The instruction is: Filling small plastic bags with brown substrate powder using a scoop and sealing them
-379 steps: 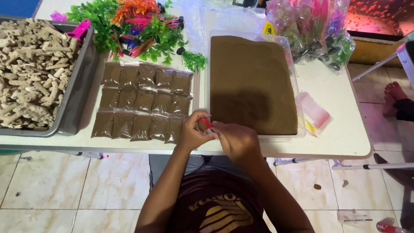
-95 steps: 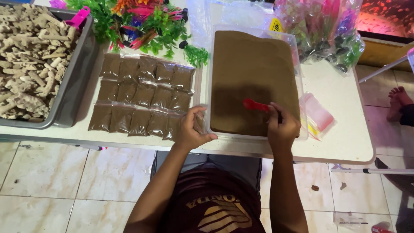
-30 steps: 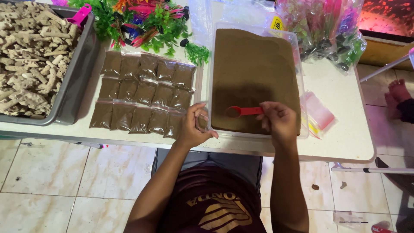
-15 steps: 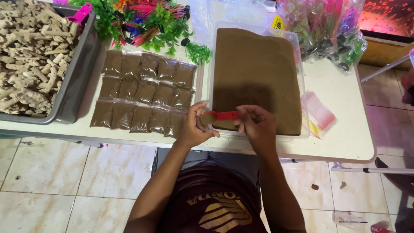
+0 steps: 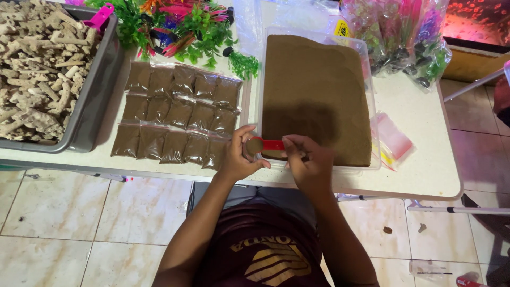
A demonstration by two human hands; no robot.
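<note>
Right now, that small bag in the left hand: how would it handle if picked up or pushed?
Likely floppy: the small clear bag is thin film pinched in the left hand. Probably light, and prone to slump or spill, since the red scoop sits at its open mouth.

Red scoop [image 5: 268,144], brown powder [image 5: 313,85], grey tray [image 5: 98,90], white table [image 5: 419,159].
</note>
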